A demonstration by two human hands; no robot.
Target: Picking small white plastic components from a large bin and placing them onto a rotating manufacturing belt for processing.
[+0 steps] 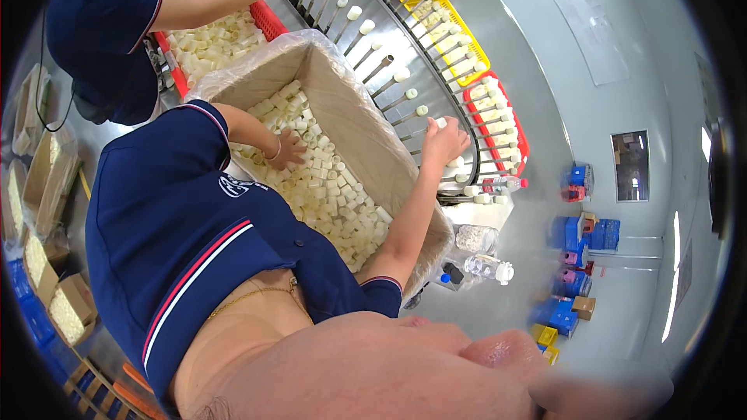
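Apparently, a cap (441,122) pinched by the right hand (447,142) could be dropped if a rod (405,117) is bumped; the left hand (287,149) is spread inside the box (342,120) edges.

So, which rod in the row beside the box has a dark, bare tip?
The dark rod up-left of the right hand, between two rods carrying white cylinders.

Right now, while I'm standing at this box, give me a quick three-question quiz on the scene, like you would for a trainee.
1. True or false: the left hand is inside the lined box.
2. What colour are the small pieces heaped in the box? A. Blue. B. Off-white. C. Black.
3. Which of the wearer's hands is up by the row of rods?

Key:
1. True; it is down among the pieces.
2. B.
3. The right hand.
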